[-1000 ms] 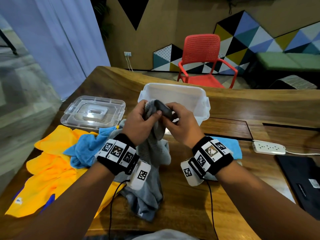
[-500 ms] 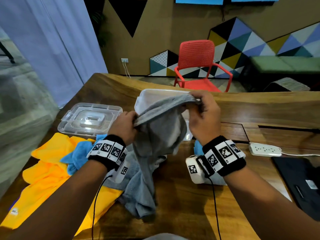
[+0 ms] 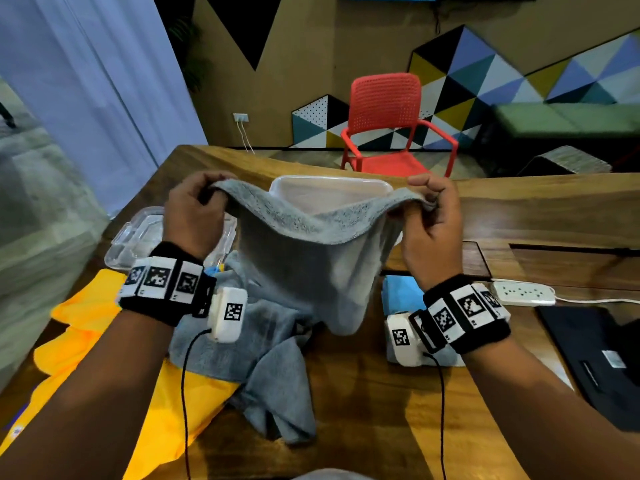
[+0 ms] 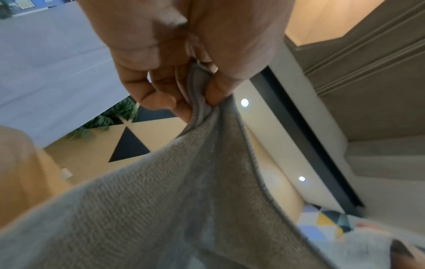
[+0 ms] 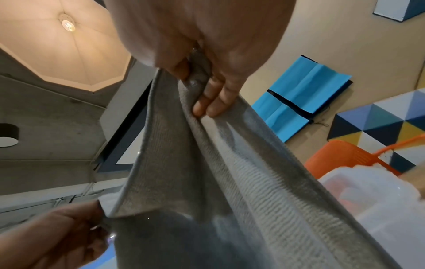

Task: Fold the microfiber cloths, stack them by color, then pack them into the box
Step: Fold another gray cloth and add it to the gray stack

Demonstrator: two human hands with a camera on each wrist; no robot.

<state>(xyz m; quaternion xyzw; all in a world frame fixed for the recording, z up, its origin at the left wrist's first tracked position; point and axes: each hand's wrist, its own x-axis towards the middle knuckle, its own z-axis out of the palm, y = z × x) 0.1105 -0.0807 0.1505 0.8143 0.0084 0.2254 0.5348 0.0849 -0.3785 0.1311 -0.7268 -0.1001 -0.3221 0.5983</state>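
Nearest, in front of the clear plastic box (image 3: 329,187), one crumpled grey terry cloth (image 3: 273,386) lies on the wooden table (image 3: 363,410), overlapping one smooth yellow cloth (image 3: 79,341) to its left. Above them, between viewer and box, a second grey cloth (image 3: 311,265) hangs sagging: the left hand (image 3: 194,211) pinches one top corner, the right hand (image 3: 433,230) the other. Left of the box rests one clear lid (image 3: 138,233); beyond stands one red chair (image 3: 388,123)

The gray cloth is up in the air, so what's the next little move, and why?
Probably lower the gray cloth flat onto the bare table to fold it. The left hand and right hand each pinch a top corner, it hangs spread between them, and the box behind holds no cloths yet.
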